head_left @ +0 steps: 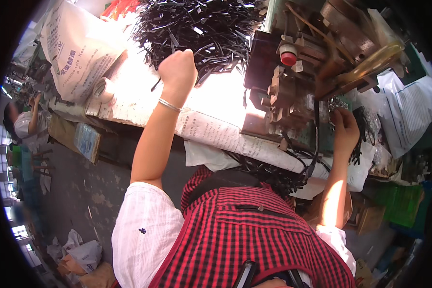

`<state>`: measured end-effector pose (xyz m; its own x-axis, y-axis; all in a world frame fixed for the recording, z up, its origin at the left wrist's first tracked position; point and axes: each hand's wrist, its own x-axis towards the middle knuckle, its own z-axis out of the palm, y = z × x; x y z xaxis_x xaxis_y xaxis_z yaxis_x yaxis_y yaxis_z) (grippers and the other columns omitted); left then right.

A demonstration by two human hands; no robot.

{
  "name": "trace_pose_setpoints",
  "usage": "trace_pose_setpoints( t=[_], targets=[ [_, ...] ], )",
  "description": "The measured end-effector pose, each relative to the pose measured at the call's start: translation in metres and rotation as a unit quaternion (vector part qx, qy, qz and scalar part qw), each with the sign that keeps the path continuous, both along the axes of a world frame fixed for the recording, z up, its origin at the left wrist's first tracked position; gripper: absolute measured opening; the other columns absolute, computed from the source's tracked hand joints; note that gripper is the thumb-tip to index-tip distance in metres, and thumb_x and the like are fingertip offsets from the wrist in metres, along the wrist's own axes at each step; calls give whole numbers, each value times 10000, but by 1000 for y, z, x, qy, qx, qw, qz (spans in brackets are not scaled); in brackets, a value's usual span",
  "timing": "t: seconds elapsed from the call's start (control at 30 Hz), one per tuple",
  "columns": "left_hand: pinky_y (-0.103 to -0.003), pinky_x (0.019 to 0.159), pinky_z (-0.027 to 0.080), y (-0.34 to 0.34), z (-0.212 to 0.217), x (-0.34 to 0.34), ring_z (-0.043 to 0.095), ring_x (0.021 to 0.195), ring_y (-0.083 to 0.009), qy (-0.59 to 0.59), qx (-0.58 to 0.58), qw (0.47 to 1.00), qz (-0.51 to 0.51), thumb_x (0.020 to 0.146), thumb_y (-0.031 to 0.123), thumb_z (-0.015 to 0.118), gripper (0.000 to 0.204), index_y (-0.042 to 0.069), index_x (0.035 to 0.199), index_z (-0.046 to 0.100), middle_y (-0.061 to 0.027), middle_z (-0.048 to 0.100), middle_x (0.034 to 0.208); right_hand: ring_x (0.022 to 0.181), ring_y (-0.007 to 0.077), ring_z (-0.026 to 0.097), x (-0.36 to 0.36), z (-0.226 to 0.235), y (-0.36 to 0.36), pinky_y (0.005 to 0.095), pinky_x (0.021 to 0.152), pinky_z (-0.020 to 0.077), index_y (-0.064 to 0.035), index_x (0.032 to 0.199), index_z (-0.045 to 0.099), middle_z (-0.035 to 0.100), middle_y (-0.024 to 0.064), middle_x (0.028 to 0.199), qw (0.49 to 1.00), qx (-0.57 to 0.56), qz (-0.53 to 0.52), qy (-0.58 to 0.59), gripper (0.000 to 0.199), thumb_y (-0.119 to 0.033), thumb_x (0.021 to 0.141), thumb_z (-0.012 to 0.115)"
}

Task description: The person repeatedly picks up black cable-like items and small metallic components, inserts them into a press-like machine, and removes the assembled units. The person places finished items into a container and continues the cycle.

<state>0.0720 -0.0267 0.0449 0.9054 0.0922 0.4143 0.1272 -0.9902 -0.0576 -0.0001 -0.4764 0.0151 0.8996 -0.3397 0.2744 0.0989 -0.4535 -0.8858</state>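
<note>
While black strips (197,33) lie crisscrossed just far of the nearer left hand (178,71), its fingers curl together, contents unclear; right hand (346,132) sits beside metal press (291,103), finger closure unclear.

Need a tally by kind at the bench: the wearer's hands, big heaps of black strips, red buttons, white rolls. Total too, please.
Hands: 2 (left hand, right hand)
Big heap of black strips: 1 (single strips overlap too much to count)
Red button: 1
White roll: 1
Total: 5
</note>
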Motion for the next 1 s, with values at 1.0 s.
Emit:
trace_pose_setpoints(
  t=[1.0],
  targets=[
    [-237,658,552,-138,113,-59,679,775,-140,-234,-548,685,-419,879,-93,722,148,-62,1021,748,-124,748,976,1079,179,685,-25,97,109,312,989,501,-24,1383,557,723,107,1168,943,284,155,-83,523,-19,878,692]
  ],
)
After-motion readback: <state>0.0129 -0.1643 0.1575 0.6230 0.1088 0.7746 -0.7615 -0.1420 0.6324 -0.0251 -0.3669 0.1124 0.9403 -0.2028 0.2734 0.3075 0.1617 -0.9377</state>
